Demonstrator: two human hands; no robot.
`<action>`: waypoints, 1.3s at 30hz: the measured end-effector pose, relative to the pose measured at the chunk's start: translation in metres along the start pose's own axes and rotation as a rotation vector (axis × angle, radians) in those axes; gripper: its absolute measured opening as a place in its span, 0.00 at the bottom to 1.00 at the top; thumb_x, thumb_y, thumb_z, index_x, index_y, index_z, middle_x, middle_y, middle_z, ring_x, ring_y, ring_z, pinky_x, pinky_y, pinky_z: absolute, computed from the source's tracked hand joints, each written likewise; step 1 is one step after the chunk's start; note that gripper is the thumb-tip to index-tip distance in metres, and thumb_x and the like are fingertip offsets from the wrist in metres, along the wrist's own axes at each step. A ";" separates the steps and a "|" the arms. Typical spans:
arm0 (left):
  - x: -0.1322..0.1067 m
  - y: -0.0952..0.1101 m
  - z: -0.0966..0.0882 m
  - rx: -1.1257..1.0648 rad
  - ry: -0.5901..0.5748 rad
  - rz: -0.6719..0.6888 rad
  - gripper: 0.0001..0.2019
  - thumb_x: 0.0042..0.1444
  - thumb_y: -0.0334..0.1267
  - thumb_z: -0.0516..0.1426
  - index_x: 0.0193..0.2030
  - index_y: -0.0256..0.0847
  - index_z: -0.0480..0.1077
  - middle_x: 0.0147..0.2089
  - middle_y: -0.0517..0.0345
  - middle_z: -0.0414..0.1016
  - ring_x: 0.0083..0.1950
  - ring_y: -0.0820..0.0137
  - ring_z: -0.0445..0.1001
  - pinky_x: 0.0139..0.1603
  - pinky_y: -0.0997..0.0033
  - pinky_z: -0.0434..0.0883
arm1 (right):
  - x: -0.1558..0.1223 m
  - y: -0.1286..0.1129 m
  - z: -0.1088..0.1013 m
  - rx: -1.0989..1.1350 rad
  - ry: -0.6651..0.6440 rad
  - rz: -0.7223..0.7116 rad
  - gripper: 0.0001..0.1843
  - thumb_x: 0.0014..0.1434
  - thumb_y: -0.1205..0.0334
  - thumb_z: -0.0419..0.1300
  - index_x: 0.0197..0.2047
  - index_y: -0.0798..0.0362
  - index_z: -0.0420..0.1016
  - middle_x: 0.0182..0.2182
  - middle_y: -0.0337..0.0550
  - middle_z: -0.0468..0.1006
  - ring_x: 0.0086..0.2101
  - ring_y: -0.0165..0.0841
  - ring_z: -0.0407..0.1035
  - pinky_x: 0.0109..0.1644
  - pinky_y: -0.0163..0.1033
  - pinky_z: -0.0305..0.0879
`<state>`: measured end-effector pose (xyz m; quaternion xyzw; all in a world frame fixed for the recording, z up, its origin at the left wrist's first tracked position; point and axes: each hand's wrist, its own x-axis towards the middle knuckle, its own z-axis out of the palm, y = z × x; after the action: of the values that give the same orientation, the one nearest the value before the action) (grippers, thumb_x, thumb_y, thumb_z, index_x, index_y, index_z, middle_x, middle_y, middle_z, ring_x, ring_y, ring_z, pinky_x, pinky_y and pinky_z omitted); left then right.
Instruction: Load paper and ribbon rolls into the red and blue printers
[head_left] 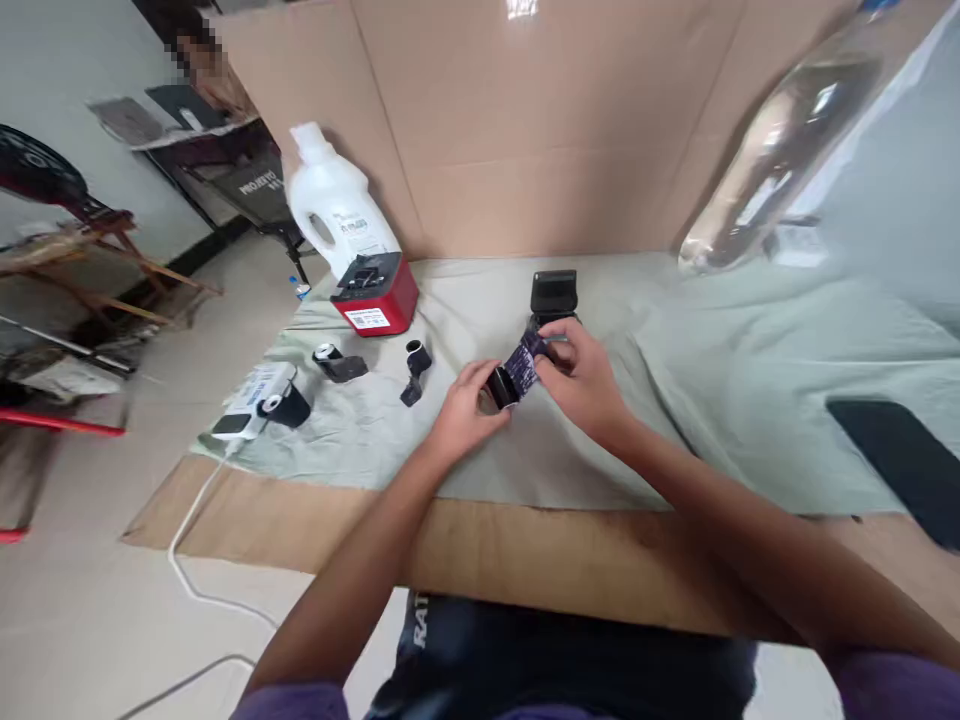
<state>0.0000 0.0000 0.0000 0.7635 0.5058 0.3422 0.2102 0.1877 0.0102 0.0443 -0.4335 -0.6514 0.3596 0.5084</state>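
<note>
Both hands meet over the grey cloth [675,400]: the left hand [466,412] grips a dark ribbon roll [501,387], the right hand [581,375] pinches its purple strip [526,362] taut (apparently for control), just before the small black printer [553,293].

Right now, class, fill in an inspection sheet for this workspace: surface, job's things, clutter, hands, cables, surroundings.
Surface: grey-green cloth over cardboard, wrinkled.
Job's things: dark roll with purple printed strip, held up off the cloth; black device behind it.
Clutter: red-and-black box, white jug, small black parts, black flat item.
Hands: left hand grips the roll; right hand pinches the strip.
Cables: white cable trailing to the floor.
Surroundings: cardboard backdrop, wooden rack.
</note>
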 end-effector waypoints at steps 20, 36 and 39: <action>-0.002 -0.002 -0.013 -0.034 -0.199 0.012 0.35 0.53 0.37 0.64 0.68 0.40 0.60 0.56 0.49 0.71 0.44 0.67 0.74 0.50 0.64 0.74 | 0.016 -0.006 -0.024 -0.287 -0.285 0.373 0.21 0.50 0.71 0.57 0.49 0.49 0.65 0.21 0.32 0.74 0.22 0.32 0.71 0.29 0.36 0.63; -0.006 -0.001 -0.020 -0.130 -0.265 -0.052 0.38 0.51 0.46 0.66 0.68 0.42 0.62 0.58 0.48 0.75 0.52 0.61 0.76 0.53 0.62 0.73 | 0.007 -0.015 -0.033 -0.852 -0.548 -0.098 0.23 0.59 0.59 0.60 0.57 0.50 0.74 0.46 0.50 0.77 0.43 0.43 0.71 0.40 0.41 0.64; -0.008 0.001 -0.020 -0.288 -0.273 -0.078 0.43 0.51 0.45 0.66 0.72 0.44 0.53 0.58 0.48 0.75 0.55 0.61 0.74 0.55 0.62 0.71 | 0.003 -0.008 -0.026 -0.739 -0.750 -0.354 0.26 0.59 0.66 0.59 0.62 0.44 0.70 0.54 0.48 0.73 0.44 0.40 0.67 0.45 0.43 0.64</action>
<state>-0.0161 -0.0081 0.0117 0.7447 0.4475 0.2961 0.3968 0.2115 0.0105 0.0582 -0.3093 -0.9334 0.1460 0.1084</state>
